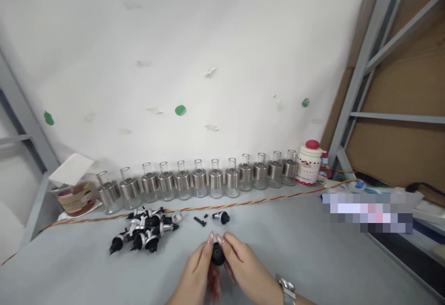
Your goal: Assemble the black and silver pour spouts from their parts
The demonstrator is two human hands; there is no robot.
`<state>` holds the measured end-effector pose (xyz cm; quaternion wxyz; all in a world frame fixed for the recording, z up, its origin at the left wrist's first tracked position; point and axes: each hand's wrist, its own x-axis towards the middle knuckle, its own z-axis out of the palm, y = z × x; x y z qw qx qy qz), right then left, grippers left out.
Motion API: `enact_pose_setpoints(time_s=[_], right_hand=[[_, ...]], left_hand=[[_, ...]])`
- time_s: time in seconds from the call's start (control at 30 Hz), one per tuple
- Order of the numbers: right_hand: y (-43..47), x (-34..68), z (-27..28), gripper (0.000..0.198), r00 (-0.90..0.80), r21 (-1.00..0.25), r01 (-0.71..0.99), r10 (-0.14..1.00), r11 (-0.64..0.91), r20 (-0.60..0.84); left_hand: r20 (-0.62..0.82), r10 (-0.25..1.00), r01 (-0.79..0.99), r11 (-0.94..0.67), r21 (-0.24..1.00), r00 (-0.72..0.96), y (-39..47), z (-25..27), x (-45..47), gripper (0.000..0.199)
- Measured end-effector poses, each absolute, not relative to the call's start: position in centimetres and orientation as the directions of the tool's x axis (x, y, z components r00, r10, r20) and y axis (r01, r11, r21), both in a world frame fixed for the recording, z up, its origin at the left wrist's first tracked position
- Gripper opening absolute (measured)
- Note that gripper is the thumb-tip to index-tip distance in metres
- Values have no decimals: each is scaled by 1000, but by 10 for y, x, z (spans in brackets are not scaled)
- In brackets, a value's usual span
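Note:
Near the front of the grey table, my left hand (pixel 199 263) and my right hand (pixel 239 259) are closed together around a round black stopper (pixel 218 254). Its dark end faces up, with a small ring at the centre; the rest is hidden by my fingers. Just beyond my fingertips lies a single black-and-silver bottle stopper (pixel 221 217). Beside it are a short black stick-like part (pixel 200 221) and a tiny black piece (pixel 206 215). To the left rests a heap of similar black-and-silver stoppers (pixel 146 231), with a silver ring (pixel 177 217) at its edge.
Along the wall stands a row of several glass bottles with metal sleeves (pixel 200 180). A twisted red-and-yellow cord (pixel 222 206) runs in front of them. A jar with a red lid (pixel 308 166) is at the right end, a labelled tub (pixel 77 199) at the left.

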<state>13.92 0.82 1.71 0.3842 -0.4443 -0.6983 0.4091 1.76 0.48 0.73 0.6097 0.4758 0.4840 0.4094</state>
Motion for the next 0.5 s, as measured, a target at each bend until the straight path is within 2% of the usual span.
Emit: enact_pose_setpoints(time_s=[0.1,0.33,0.5], right_hand=[[9,142,19,32,-331,-902,315,925,296,188],[9,145,23,30,-376,-868,346,901,355,218],[11,143,17,33,-335,-903,294,919,312,208]], left_hand=[[-233,952,-27,243,970,196,6,6,19,55],[-182,959,-16,189,982,216,5,4,16,55],[-193,953,-69,214,974,233,12,-8,13,51]])
